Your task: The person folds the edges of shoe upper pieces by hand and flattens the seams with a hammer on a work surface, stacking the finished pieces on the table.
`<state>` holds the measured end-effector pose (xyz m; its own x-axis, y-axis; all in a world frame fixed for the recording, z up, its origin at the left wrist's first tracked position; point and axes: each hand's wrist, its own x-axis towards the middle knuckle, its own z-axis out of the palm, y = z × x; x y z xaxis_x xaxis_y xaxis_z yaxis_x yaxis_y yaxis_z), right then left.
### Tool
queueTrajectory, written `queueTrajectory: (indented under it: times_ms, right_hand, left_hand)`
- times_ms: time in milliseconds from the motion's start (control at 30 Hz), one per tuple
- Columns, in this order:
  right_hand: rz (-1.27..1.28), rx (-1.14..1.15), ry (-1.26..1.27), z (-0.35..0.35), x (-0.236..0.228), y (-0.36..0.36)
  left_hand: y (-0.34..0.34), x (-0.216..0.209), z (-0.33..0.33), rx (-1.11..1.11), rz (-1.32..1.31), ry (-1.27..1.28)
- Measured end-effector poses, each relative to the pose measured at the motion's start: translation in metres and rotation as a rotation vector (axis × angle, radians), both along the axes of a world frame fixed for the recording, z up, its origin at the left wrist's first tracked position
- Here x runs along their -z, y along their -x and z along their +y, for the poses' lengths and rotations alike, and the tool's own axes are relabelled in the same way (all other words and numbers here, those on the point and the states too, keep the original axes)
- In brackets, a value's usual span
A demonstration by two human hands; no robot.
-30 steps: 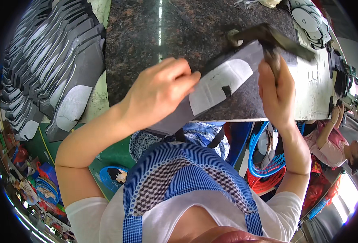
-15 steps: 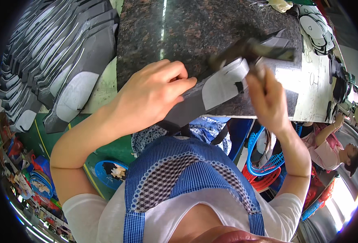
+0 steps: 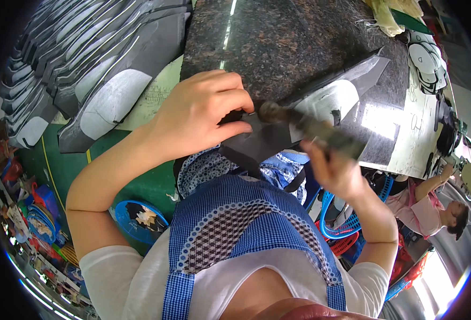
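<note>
Metal hammer (image 3: 311, 128) — now nearer left hand (image 3: 210, 109)

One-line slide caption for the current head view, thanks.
Left hand holds a white-patched grey piece over a speckled slab; right hand grips a blurred hammer.

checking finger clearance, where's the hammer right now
In the head view, the hammer is right of centre, gripped in the right hand, its blurred head over the grey piece, just right of the left hand.
</note>
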<state>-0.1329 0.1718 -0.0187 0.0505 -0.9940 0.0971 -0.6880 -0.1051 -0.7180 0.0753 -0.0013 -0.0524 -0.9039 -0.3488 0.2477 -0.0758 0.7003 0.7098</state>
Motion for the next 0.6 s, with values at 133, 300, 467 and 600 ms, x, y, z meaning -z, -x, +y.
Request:
queueTrajectory:
  times_ms: [133,300,467,600]
  right_hand:
    - [-0.048,0.222,-0.014,0.007,0.0,-0.005]
    - [0.012,0.044,-0.248,-0.003,-0.011,-0.007]
    - [-0.16,0.298,-0.187,-0.006,-0.01,-0.009]
    - [0.146,-0.095,-0.181,0.002,-0.005,-0.003]
  left_hand:
    - [-0.003,-0.001,0.004,-0.035,-0.003,0.005]
    - [-0.009,0.002,0.007,-0.065,0.005,0.01]
    - [-0.013,0.012,0.019,-0.17,0.138,0.076]
    - [-0.013,0.01,0.024,-0.189,0.161,0.07]
